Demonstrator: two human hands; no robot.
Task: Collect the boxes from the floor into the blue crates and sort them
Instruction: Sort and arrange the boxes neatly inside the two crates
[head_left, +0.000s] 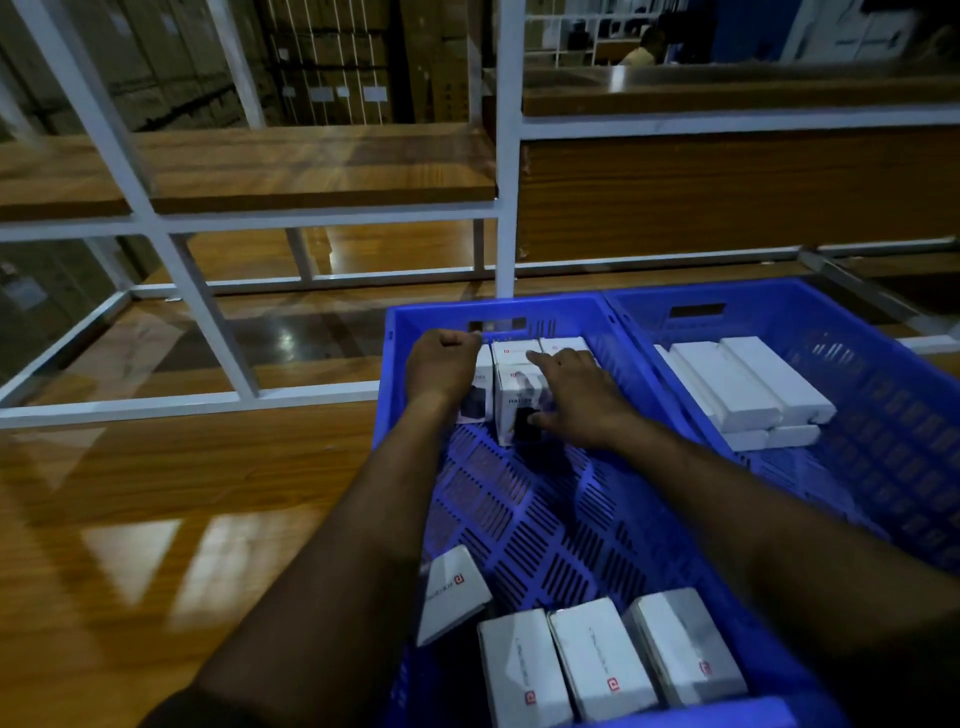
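Observation:
Two blue crates stand side by side on the wooden surface: the near crate (524, 514) and the right crate (893, 415). At the far end of the near crate stand several white product boxes (511, 395). My left hand (441, 364) is curled at their left side, against the far-left box. My right hand (576, 400) lies spread over the boxes, thumb against the front of the middle one. More white boxes (602, 660) lie in a row at the crate's near end, one leaning (449, 592) on the left wall. Plain white boxes (748, 389) are stacked in the right crate.
A white metal rack frame (506, 208) with glossy wooden shelves (249, 166) rises behind the crates. The polished wooden surface (156, 519) extends to the left. Stacked cartons and a seated person show far behind the rack.

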